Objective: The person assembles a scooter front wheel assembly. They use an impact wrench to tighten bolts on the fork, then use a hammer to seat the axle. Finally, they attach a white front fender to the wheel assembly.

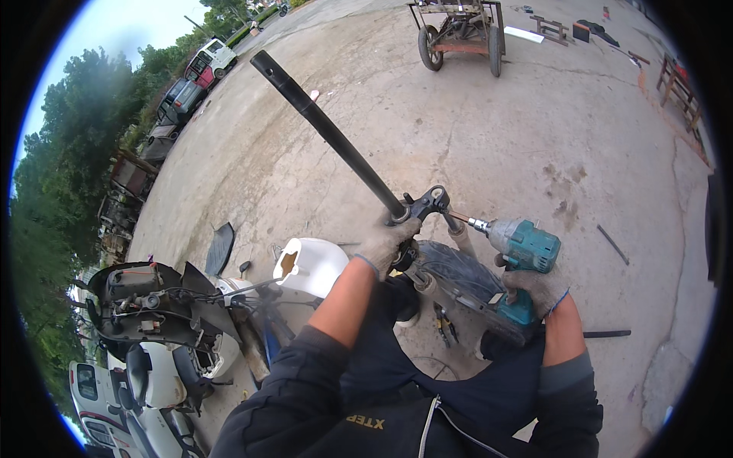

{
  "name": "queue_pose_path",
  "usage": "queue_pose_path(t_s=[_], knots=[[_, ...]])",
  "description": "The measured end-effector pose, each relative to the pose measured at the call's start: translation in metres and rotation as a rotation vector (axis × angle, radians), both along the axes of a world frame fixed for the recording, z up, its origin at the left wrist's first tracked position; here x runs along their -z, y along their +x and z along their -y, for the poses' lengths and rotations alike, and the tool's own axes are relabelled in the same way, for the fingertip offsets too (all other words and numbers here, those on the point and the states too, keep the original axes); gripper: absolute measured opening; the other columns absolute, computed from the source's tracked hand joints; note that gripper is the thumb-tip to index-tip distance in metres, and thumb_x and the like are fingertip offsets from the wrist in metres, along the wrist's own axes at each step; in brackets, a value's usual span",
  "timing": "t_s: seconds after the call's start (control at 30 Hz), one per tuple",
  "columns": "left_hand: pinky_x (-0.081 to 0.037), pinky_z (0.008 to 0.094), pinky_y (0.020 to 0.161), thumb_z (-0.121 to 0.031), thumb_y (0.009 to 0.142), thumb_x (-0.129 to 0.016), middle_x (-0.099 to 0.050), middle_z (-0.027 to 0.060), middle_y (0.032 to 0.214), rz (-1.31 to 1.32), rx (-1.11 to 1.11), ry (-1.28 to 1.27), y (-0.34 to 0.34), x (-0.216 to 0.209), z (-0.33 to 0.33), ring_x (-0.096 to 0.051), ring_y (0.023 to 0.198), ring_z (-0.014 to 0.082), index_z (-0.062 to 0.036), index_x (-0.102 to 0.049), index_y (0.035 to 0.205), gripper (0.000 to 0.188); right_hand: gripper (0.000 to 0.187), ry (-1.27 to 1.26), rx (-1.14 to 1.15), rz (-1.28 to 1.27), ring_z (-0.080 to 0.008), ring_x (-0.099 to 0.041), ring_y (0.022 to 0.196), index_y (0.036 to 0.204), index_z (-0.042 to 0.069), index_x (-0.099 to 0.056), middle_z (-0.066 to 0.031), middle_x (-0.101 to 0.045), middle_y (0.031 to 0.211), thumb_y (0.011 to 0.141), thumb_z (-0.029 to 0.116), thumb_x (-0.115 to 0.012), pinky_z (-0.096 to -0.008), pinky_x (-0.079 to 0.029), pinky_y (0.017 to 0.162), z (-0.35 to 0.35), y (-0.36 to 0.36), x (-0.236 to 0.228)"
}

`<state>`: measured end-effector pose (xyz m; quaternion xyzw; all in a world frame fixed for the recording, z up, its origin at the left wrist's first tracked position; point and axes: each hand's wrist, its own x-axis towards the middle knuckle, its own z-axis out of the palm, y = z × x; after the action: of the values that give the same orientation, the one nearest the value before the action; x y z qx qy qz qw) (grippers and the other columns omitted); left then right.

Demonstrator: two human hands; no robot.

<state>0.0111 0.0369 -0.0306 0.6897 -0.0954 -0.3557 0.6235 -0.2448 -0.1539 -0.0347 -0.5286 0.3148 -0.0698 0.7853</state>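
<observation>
My left hand [388, 243], in a pale work glove, is closed around the black fork clamp [429, 203] at the foot of a long black steering tube [328, 133]. The tube slants up and away to the far left. Below the clamp are the fork legs and a dark wheel [462, 275], tilted between my legs. Also gloved, my right hand [533, 287] is wrapped around the handle of a teal cordless impact driver [531, 243]. Its socket and copper-coloured bit [467, 220] point left at the clamp's side; whether the tip sits in a bolt I cannot tell.
A partly stripped scooter [156, 320] stands at left, beside a white plastic panel [309, 263]. Pliers [443, 324] lie between my feet. A thin metal rod [613, 244] lies on the concrete at right. A wheeled cart [462, 38] stands ahead; parked vehicles [206, 65] line the far left.
</observation>
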Motion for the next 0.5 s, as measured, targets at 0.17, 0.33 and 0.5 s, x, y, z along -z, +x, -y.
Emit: queue_pose_path(t_s=[0.17,0.33,0.5], knots=[[-0.055,0.0320,0.056,-0.024,0.092,-0.079,-0.067,0.0078,0.090,0.037,-0.033,0.078,0.012,0.004,0.004,-0.064,0.068,0.0152,-0.0029,-0.063,0.128,0.044,0.048,0.047,0.036,-0.075,-0.0166,-0.066,0.066,0.124,0.004,-0.066,-0.0058,-0.071,0.103,0.079,-0.009,-0.074,-0.0318,-0.054,0.051,-0.036,-0.005,0.024],[-0.061,0.0406,0.048,-0.021,0.095,-0.077,-0.067,0.0108,0.086,-0.013,-0.017,-0.008,0.022,0.017,-0.004,-0.064,0.056,0.0196,-0.0013,-0.059,0.118,0.035,0.042,0.021,-0.064,-0.107,-0.0162,-0.066,0.064,0.122,0.002,-0.068,-0.0058,-0.070,0.096,0.081,-0.006,-0.076,-0.0308,-0.055,0.052,-0.041,-0.014,0.031],[-0.063,0.0401,0.052,-0.019,0.100,-0.072,-0.068,0.0112,0.095,-0.071,-0.005,0.035,0.021,0.022,-0.014,-0.065,0.062,0.0180,-0.0074,-0.055,0.136,0.042,0.041,0.131,0.092,0.103,-0.0148,-0.065,0.065,0.121,-0.005,-0.070,-0.0082,-0.070,0.092,0.081,-0.002,-0.076,-0.0288,-0.055,0.057,-0.025,-0.016,0.009]])
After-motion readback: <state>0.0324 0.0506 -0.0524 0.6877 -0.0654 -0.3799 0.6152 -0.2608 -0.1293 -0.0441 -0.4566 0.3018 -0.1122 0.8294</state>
